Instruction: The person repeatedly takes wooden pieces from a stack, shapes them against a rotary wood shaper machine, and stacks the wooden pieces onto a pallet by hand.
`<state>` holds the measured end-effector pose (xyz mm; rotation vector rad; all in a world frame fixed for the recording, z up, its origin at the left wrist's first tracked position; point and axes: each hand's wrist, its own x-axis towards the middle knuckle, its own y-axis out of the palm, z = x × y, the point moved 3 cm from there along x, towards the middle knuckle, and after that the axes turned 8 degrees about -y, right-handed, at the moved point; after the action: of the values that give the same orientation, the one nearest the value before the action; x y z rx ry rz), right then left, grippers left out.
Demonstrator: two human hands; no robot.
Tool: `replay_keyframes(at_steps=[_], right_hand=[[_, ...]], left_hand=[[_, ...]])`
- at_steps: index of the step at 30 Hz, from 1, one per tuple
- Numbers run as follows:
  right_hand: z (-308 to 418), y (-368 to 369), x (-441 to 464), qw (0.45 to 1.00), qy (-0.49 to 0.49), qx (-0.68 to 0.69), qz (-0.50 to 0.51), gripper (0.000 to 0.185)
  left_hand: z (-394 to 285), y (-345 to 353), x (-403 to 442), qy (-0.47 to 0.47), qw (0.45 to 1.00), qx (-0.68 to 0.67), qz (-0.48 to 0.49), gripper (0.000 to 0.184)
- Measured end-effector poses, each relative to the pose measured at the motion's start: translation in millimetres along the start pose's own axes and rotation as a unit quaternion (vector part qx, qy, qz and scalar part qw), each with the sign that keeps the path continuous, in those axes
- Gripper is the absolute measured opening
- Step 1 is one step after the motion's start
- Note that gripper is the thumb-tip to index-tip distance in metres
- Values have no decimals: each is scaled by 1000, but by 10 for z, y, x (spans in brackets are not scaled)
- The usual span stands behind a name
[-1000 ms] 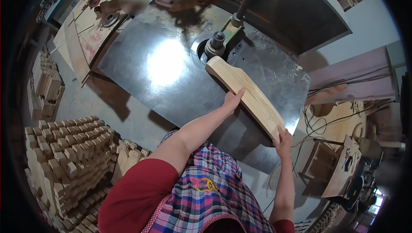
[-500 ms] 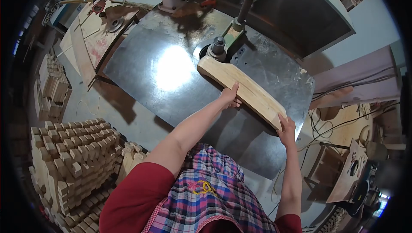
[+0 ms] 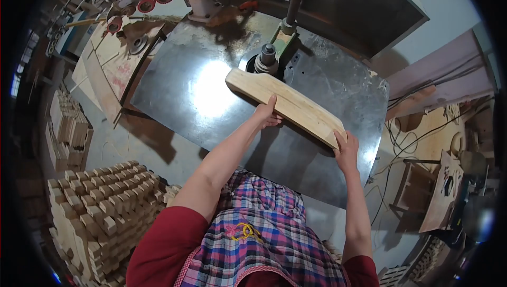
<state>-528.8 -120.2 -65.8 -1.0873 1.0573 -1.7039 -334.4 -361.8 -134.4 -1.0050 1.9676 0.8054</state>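
Observation:
A long, pale wooden board [image 3: 296, 106] with a shaped, notched end lies slantwise over a metal machine table [image 3: 169, 91]. My left hand [image 3: 267, 113] grips its near edge around the middle, thumb on top and fingers curled beneath. At the board's right end my right hand [image 3: 346, 149] is closed on the corner, with fingertips on the upper face. An upright spindle [image 3: 266, 61] rises from a round opening in the table, just behind the notched part of the board. Whether wood and spindle touch, I cannot tell.
A green arm [image 3: 284, 44] reaches to the spindle from a dark panel [image 3: 348, 12] behind. Stacked wooden pieces [image 3: 105, 207] stand at lower left. A side table with sticks [image 3: 113, 62] is at upper left. Cables [image 3: 393, 149] hang on the right.
The board has shifted left along the spindle and turned a little, so the notch is now in front of it. Both hands moved left with it, keeping their grip.

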Motion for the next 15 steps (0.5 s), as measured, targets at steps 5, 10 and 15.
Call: replay_keyframes(at_steps=[5,10,15], right_hand=[[893,231,-125,984,153,93,-2,40],[1851,1012,517,569,537,621,46,68],[2481,1611,1330,601,534,595,7,66]], left_hand=[[220,-522,-93,3,995,-84,-53,65],[-60,-1598,-59,87,959,-266,42,47],[-514,-2560,15,43,940,-326,88,43]])
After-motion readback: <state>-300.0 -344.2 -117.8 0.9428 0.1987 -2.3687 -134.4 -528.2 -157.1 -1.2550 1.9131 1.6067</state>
